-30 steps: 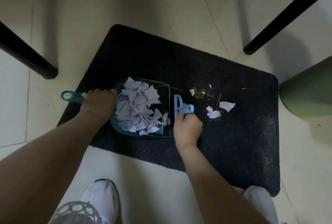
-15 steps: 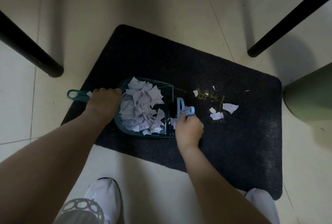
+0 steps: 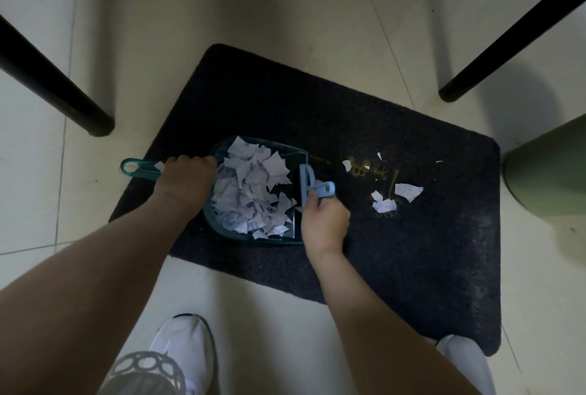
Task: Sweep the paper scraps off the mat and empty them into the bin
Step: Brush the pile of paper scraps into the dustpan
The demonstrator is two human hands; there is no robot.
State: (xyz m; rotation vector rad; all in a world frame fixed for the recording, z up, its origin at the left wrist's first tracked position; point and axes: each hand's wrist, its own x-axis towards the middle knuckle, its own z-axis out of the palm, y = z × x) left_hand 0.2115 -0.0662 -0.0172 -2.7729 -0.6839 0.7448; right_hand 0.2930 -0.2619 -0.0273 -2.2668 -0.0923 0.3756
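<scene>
A dark mat [image 3: 412, 252] lies on the tiled floor. On its left part rests a teal dustpan [image 3: 218, 223] heaped with white paper scraps [image 3: 250, 191]. My left hand [image 3: 184, 185] grips the dustpan's handle. My right hand [image 3: 323, 223] holds a small light-blue brush [image 3: 309, 185] upright at the pan's open right edge. Several loose scraps [image 3: 407, 191] lie on the mat to the right of the brush. A green bin [image 3: 548, 179] stands at the right edge of the view, partly cut off.
Black furniture legs [image 3: 54, 83] stand at the left, and another leg [image 3: 507, 36] slants in at the upper right. My white shoes [image 3: 184, 347] are on the pale tiles below the mat.
The brush has shifted slightly left against the pan's mouth, pushing scraps in. The view has drifted a little; the left hand and dustpan hold their place on the mat.
</scene>
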